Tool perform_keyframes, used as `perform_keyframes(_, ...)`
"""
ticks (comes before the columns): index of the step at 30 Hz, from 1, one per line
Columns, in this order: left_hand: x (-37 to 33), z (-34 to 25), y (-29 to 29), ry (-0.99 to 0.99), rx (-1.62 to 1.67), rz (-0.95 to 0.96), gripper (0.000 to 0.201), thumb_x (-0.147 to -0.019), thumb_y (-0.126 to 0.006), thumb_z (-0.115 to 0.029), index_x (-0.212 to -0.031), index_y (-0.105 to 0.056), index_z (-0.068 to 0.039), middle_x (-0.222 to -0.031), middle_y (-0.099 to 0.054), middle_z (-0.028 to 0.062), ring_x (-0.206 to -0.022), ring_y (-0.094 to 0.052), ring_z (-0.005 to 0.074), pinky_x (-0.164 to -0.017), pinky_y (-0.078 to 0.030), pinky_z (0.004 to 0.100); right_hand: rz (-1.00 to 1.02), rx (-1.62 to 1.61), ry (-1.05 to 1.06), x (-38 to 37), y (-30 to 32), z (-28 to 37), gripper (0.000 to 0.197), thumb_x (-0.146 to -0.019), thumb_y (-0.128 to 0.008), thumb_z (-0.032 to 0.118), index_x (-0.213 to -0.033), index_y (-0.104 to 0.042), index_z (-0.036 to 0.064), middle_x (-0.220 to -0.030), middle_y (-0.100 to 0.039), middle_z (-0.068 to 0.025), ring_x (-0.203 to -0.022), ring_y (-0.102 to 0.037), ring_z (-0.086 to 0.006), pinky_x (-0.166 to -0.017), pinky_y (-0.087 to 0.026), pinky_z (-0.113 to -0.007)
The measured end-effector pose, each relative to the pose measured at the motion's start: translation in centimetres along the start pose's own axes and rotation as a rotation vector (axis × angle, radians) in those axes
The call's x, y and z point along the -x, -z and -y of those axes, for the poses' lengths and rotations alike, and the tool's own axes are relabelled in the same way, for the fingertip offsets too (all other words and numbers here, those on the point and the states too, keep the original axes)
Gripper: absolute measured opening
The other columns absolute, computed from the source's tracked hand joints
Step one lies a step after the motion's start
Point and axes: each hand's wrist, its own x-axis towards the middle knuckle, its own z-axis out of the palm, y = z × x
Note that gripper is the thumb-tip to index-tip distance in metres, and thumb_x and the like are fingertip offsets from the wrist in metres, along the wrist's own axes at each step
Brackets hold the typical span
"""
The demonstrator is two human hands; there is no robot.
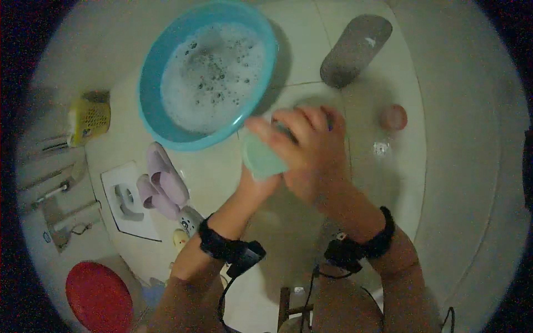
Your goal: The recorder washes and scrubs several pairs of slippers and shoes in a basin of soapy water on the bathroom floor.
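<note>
A pale green, smooth, round-edged thing [262, 157] is held between my two hands over the floor; its kind is not clear. My right hand [313, 147] closes over it from the right, fingers bent and somewhat blurred. From below, my left hand [260, 180] supports it, and most of its fingers are hidden. A dark patch shows between the right fingers. Just beyond, to the left, stands a blue basin [145, 105] of sudsy water. A grey bottle-like object [355, 50] lies at the far right, with a small pink round piece [394, 117] nearer.
Lilac slippers [166, 183] and a grey clog [190, 219] lie left of my arms, by a white floor toilet [127, 200]. A yellow basket [91, 117] stands at the left wall. Below it is a red round thing [100, 297]. Cables hang from my wristbands.
</note>
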Motion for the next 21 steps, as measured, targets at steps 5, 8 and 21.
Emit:
perform_keyframes(5, -0.7, -1.3, -1.2, 0.21, -0.085, 0.116, 0.022, -0.076, -0.054, -0.001, -0.097, -0.06, 0.0, -0.081, -0.064, 0.0084, -0.073, -0.057, 0.0122, -0.068, -0.046, 0.0279, -0.072, -0.009, -0.211, 0.8, -0.9, -3.2, 0.059, -0.063, -0.053, 0.01, -0.121, -0.052, 0.018, -0.102, -0.054, -0.0085, -0.095, -0.053, -0.0291, -0.082, -0.04, -0.04)
perform_keyframes(8, 0.1, -0.7, -0.1, 0.12, -0.043, 0.079, 0.023, -0.078, -0.055, -0.002, -0.1, -0.059, 0.0, -0.086, -0.064, 0.0078, -0.078, -0.056, 0.0121, -0.072, -0.046, 0.0282, -0.05, 0.11, -0.081, 0.9, -2.0, -1.5, 0.058, -0.065, -0.052, 0.01, -0.121, -0.052, 0.0192, -0.103, -0.054, -0.007, -0.096, -0.052, -0.0283, -0.085, -0.038, -0.04)
perform_keyframes(21, 0.4, -1.2, 0.3, 0.19, 0.168, 0.126, 0.035, -0.081, -0.053, 0.004, -0.116, -0.052, 0.001, -0.108, -0.06, 0.0063, -0.099, -0.054, 0.0138, -0.085, -0.042, 0.0273, 0.049, 0.034, -0.275, 0.3, -1.7, -2.8, 0.055, -0.064, -0.058, 0.007, -0.118, -0.053, 0.0154, -0.095, -0.058, -0.0094, -0.093, -0.054, -0.0311, -0.081, -0.041, -0.038)
